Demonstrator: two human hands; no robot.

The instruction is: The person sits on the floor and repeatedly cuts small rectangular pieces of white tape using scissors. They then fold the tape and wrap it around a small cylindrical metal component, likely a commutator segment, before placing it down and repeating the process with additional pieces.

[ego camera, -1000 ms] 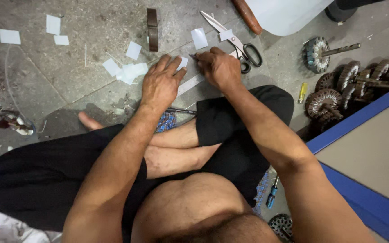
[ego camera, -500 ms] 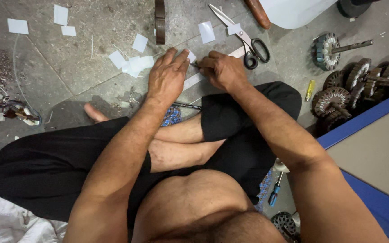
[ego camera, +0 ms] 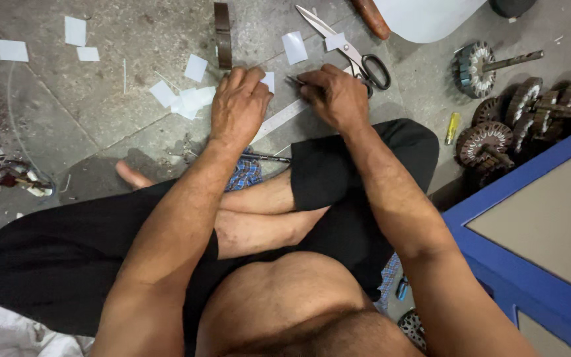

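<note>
Our left hand presses flat on the white paper strip on the floor, as a moment ago. Our right hand, pinching a thin tool, has barely shifted, so we judge the marking continues. Scissors lie just beyond.

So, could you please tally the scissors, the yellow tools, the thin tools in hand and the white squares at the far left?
Scissors: 1
Yellow tool: 1
Thin tool, in the right hand: 1
White squares, far left: 3
Total: 6
</note>
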